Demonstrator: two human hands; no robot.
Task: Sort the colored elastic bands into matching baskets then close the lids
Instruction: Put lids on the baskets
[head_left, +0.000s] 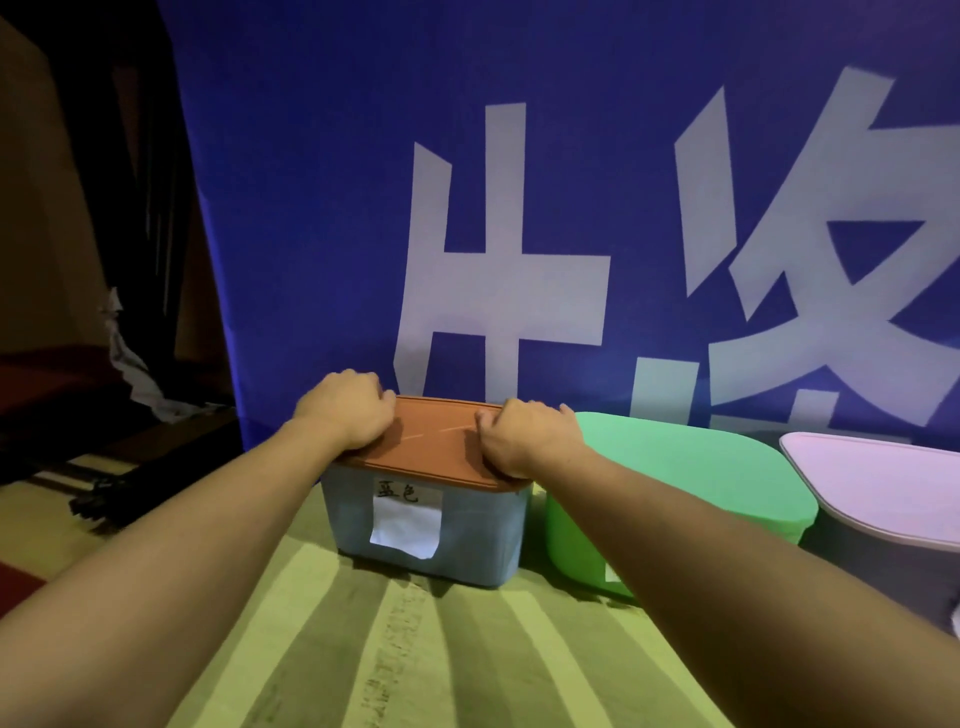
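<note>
Three lidded plastic baskets in a row on striped green cloth (415, 649): pale blue basket (483, 540) under orange-brown lid (436, 441), green basket (691, 483), grey basket with pink lid (883, 493). Left hand (348, 410), right hand (524, 441), fingers curled, pressing orange-brown lid. One white paper label (408, 519) on blue front. No loose bands visible.

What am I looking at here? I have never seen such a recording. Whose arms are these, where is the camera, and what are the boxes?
There is no machine here: a person wears one camera on the head, looking down over both bare arms. The left hand and right hand press, fingers curled, on the orange lid of a bluish basket with a paper label. Beside it stand a green basket and a grey basket with a pink lid, both closed. All rest on a striped green cloth. Behind hangs a blue banner.
</note>
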